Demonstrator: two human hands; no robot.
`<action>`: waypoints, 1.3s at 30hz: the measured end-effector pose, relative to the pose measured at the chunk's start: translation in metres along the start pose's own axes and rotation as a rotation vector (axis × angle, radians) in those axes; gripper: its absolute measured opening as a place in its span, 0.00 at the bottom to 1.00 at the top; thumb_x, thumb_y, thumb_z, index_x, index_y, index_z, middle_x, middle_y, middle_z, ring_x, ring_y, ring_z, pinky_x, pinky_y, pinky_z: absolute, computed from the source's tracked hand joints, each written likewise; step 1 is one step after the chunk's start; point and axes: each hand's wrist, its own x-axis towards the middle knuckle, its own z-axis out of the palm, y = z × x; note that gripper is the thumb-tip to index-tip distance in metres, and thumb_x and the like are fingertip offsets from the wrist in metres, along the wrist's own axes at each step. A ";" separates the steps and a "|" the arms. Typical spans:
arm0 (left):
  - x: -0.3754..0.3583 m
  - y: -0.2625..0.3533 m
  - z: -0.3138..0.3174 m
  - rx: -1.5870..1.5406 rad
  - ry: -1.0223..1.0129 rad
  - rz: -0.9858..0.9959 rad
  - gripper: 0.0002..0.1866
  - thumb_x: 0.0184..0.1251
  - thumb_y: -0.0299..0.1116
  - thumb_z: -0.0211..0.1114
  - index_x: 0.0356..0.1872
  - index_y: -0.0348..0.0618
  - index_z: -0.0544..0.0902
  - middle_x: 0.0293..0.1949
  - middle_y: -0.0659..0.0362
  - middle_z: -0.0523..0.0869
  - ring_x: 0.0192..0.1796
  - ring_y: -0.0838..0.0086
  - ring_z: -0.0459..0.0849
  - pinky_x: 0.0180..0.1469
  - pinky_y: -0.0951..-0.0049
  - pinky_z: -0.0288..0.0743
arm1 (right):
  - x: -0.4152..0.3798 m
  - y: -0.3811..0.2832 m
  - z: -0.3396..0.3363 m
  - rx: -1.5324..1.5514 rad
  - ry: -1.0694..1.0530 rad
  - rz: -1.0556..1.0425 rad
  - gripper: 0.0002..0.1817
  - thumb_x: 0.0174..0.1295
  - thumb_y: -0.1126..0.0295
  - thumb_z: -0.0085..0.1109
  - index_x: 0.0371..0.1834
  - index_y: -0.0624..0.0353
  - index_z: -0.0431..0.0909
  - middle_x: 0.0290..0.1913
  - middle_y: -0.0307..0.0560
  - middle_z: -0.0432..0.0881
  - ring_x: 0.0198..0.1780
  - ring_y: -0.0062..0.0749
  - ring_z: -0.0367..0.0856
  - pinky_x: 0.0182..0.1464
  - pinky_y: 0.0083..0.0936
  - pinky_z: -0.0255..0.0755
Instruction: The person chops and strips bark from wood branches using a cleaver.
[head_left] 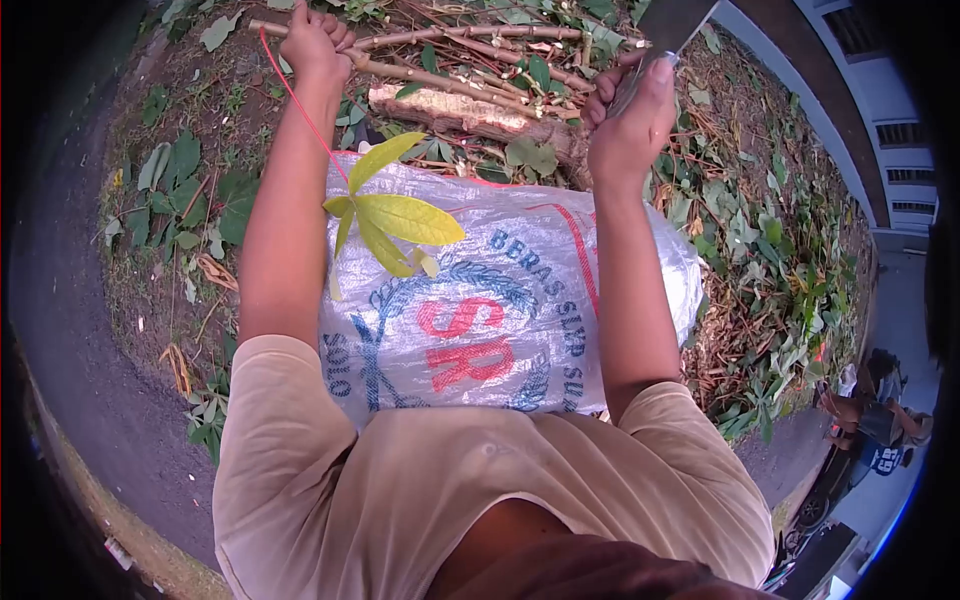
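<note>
My left hand (pixel 318 45) is wrapped around a long brown woody stem (pixel 430 75) near its upper left end. From that end hangs a thin red stalk with a yellowing, many-fingered leaf (pixel 400 215), which lies over the printed sack. My right hand (pixel 638 110) grips the handle of a broad-bladed cleaver (pixel 676 25), its blade pointing up and partly cut off by the frame's top edge. Below the stem, a thick log (pixel 480 118) lies on the ground with a pale, stripped upper face. Across my lap spreads a white woven sack (pixel 460 260) with blue and red print.
More cut stems (pixel 520 50) lie beyond the log. Green leaves (pixel 180 190) and wood chips litter the soil on both sides. A paved strip (pixel 80 330) runs along the left. At the right are a pale building (pixel 850 70) and another person (pixel 880 420) near a vehicle.
</note>
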 end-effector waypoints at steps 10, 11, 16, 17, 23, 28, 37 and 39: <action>0.006 0.005 -0.001 -0.001 -0.006 -0.038 0.24 0.85 0.45 0.54 0.23 0.53 0.63 0.17 0.68 0.55 0.18 0.77 0.50 0.23 0.70 0.50 | -0.022 0.030 -0.023 -0.056 -0.102 0.649 0.23 0.83 0.47 0.44 0.47 0.56 0.75 0.25 0.34 0.65 0.20 0.18 0.60 0.23 0.22 0.55; -0.004 0.011 0.007 -0.015 0.028 -0.048 0.24 0.84 0.45 0.55 0.22 0.53 0.62 0.17 0.68 0.55 0.17 0.77 0.50 0.22 0.71 0.49 | -0.015 0.006 -0.020 -0.005 -0.119 0.549 0.23 0.83 0.46 0.45 0.48 0.56 0.75 0.25 0.34 0.65 0.20 0.18 0.61 0.23 0.22 0.54; 0.007 0.015 -0.002 0.021 0.003 -0.043 0.24 0.83 0.46 0.57 0.22 0.54 0.63 0.17 0.68 0.55 0.18 0.78 0.51 0.22 0.71 0.49 | 0.012 -0.059 -0.005 -0.046 -0.069 -0.108 0.23 0.84 0.46 0.42 0.51 0.56 0.71 0.28 0.36 0.66 0.23 0.19 0.61 0.26 0.22 0.58; 0.009 0.014 -0.003 0.012 0.017 -0.045 0.24 0.82 0.46 0.57 0.22 0.54 0.63 0.17 0.68 0.56 0.18 0.78 0.51 0.22 0.71 0.49 | 0.016 -0.036 -0.003 -0.028 -0.007 -0.209 0.23 0.83 0.45 0.42 0.49 0.55 0.70 0.28 0.36 0.66 0.23 0.20 0.61 0.25 0.22 0.58; 0.014 0.020 -0.013 -0.043 0.078 -0.057 0.23 0.81 0.48 0.58 0.24 0.53 0.63 0.18 0.68 0.57 0.17 0.78 0.51 0.21 0.71 0.48 | -0.049 0.129 -0.031 -0.160 -0.171 0.824 0.24 0.83 0.43 0.44 0.47 0.55 0.69 0.25 0.35 0.66 0.21 0.21 0.62 0.22 0.22 0.56; 0.001 0.029 -0.005 -0.014 0.128 -0.033 0.28 0.80 0.56 0.59 0.22 0.54 0.62 0.17 0.69 0.54 0.17 0.77 0.49 0.22 0.71 0.46 | -0.024 0.056 -0.018 -0.155 -0.130 0.632 0.24 0.83 0.44 0.44 0.48 0.55 0.71 0.24 0.35 0.65 0.20 0.19 0.61 0.22 0.22 0.55; 0.005 0.019 -0.006 -0.008 0.134 0.001 0.28 0.79 0.60 0.58 0.24 0.53 0.63 0.17 0.69 0.56 0.18 0.77 0.51 0.22 0.71 0.46 | -0.046 0.125 -0.022 -0.286 -0.067 0.109 0.25 0.83 0.42 0.43 0.45 0.55 0.70 0.25 0.36 0.65 0.20 0.21 0.62 0.23 0.22 0.60; 0.001 0.017 -0.002 0.155 0.303 0.127 0.26 0.78 0.55 0.61 0.25 0.53 0.63 0.18 0.69 0.57 0.17 0.78 0.53 0.22 0.72 0.47 | -0.064 0.131 -0.018 -0.347 -0.165 0.581 0.26 0.83 0.42 0.44 0.44 0.56 0.70 0.23 0.35 0.64 0.19 0.21 0.60 0.22 0.22 0.59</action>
